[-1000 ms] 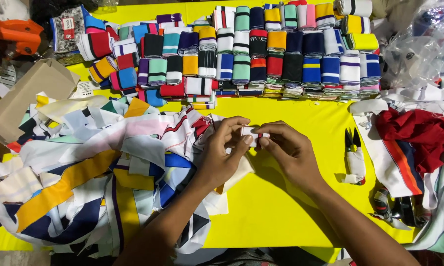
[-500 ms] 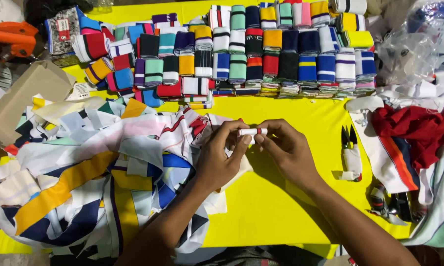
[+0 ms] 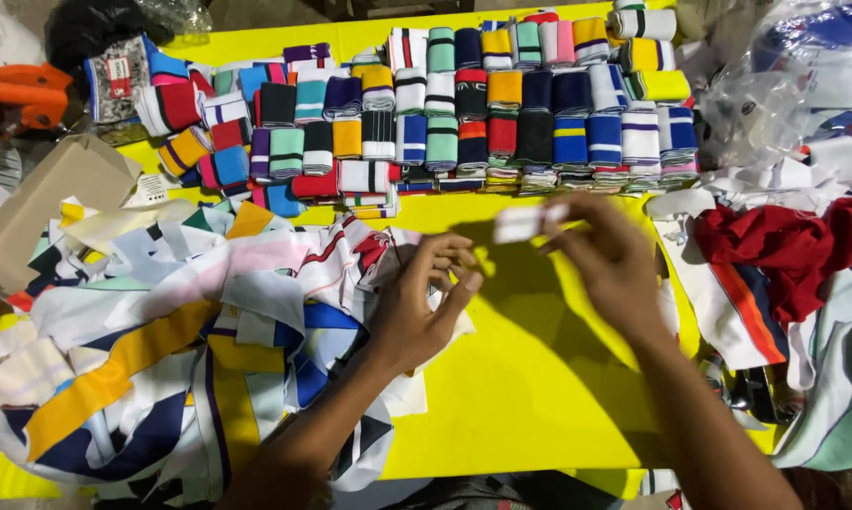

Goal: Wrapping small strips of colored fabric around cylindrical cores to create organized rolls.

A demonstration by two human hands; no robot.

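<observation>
My right hand is raised above the yellow table, blurred by motion, and pinches a small folded white cloth piece. My left hand hovers over the edge of a loose pile of striped fabric strips, fingers spread and holding nothing. Behind both hands lie rows of folded striped rib bands in many colours, stacked side by side.
A brown cardboard box sits at the left, an orange tool behind it. A red garment and more striped cloth lie at the right, with clear plastic bags at the back right.
Both hands held the white piece together near the middle. Now the left hand has let go, and the right hand has carried the piece up towards the rows of folded bands.
</observation>
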